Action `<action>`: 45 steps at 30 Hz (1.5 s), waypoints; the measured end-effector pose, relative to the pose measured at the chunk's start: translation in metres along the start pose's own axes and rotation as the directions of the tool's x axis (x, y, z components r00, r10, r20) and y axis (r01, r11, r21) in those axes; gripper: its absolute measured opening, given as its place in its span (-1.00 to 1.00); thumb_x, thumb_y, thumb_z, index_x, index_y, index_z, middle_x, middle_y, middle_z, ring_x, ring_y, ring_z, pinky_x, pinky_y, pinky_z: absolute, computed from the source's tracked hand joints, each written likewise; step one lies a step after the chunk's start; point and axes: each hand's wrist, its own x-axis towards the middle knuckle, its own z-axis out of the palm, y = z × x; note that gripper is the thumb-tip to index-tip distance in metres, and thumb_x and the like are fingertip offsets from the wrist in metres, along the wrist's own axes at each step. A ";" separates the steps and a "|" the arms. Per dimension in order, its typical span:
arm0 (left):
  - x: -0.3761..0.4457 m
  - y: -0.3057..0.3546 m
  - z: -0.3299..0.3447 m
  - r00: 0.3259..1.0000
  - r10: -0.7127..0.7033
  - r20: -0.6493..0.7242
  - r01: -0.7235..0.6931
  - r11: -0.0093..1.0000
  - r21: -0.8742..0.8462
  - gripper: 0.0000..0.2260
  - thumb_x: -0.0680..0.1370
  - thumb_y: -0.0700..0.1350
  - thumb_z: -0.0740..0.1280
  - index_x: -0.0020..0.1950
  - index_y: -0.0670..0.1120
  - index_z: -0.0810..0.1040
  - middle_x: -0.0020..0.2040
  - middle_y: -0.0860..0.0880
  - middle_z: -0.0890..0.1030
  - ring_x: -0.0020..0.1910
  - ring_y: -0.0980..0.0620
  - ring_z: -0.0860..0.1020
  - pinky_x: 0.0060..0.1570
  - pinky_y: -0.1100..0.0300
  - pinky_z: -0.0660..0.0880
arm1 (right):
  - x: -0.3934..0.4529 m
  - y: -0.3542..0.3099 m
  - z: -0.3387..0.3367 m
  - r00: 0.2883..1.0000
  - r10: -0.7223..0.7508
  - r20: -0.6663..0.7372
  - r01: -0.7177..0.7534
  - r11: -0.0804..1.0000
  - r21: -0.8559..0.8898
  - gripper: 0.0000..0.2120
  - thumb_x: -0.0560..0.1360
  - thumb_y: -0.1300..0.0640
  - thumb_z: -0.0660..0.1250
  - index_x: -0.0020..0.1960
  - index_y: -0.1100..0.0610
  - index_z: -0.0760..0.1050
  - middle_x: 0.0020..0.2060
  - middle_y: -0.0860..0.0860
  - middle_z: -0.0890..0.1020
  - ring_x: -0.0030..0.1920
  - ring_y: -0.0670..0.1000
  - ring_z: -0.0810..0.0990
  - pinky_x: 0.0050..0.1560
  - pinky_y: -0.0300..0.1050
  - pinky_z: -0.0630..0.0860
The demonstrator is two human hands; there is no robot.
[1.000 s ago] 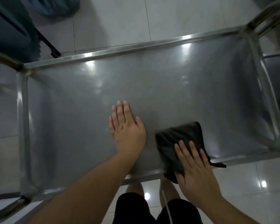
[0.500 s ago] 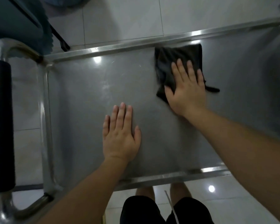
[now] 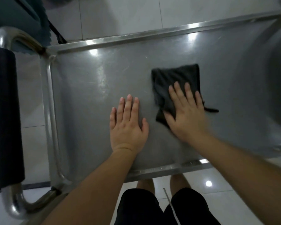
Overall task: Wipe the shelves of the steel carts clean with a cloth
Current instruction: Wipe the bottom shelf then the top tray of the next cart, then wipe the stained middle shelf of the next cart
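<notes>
Cloth: dark folded fabric cloth (image 3: 175,82), centre-right of frame, lying on grey steel cart shelf (image 3: 91,88).
Right hand (image 3: 185,114): fingers straight, pressing cloth.
Left hand (image 3: 128,124): flat on shelf, holding nothing.

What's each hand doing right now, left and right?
Left hand: open, flat on the cart shelf, holding nothing.
Right hand: open, fingers straight, pressing the dark cloth onto the shelf.

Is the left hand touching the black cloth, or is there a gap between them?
Apart. In the head view, bare steel shelf shows between the left hand and the black cloth.
</notes>
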 end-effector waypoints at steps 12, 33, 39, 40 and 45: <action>0.000 0.002 -0.013 0.992 -0.010 0.129 0.009 1.000 0.009 -0.37 0.72 0.17 0.00 0.75 0.05 -0.11 0.75 0.01 -0.12 0.71 0.01 -0.20 0.65 -0.08 -0.20 | -0.182 -0.021 0.014 0.986 -0.165 0.030 0.164 0.986 0.030 -0.38 0.57 -0.11 0.20 0.61 0.02 0.32 0.62 -0.05 0.27 0.63 0.09 0.19 0.54 0.27 0.21; -0.219 0.062 -0.058 0.968 -0.199 0.155 0.214 0.974 -0.081 -0.54 0.71 0.09 0.13 0.61 0.02 0.33 0.60 -0.04 0.35 0.59 -0.07 0.25 0.54 -0.09 0.18 | -0.246 -0.005 -0.041 0.931 -0.335 0.145 0.328 0.942 0.074 -0.78 0.66 -0.05 0.22 0.22 0.01 0.52 0.11 -0.02 0.67 0.12 0.09 0.60 0.03 0.02 0.51; -0.294 0.071 -0.059 0.943 -0.251 0.218 0.271 0.960 -0.071 -0.52 0.71 0.11 0.12 0.62 0.02 0.29 0.57 -0.02 0.38 0.56 -0.06 0.30 0.53 -0.08 0.22 | -0.277 0.006 -0.044 0.918 -0.313 0.242 0.312 0.949 0.043 -0.78 0.69 -0.12 0.17 0.21 -0.02 0.42 0.06 -0.03 0.62 -0.04 0.09 0.62 -0.23 -0.04 0.36; -0.303 0.070 -0.059 0.941 -0.246 0.233 0.266 0.962 -0.062 -0.53 0.71 0.11 0.11 0.62 0.02 0.29 0.56 -0.03 0.38 0.55 -0.06 0.32 0.51 -0.08 0.24 | -0.281 0.007 -0.043 0.914 -0.297 0.276 0.293 0.954 0.059 -0.76 0.68 -0.16 0.17 0.20 -0.02 0.41 0.05 -0.03 0.61 -0.06 0.09 0.62 -0.24 -0.04 0.37; -0.330 0.047 -0.055 0.905 -0.262 0.335 0.280 0.960 -0.005 -0.52 0.70 0.11 0.09 0.61 0.00 0.29 0.56 -0.05 0.39 0.51 -0.08 0.36 0.43 -0.07 0.33 | -0.297 -0.003 -0.032 0.876 -0.166 0.452 0.123 0.985 0.124 -0.75 0.65 -0.21 0.15 0.08 -0.04 0.38 -0.11 -0.04 0.59 -0.17 0.03 0.59 -0.17 0.01 0.54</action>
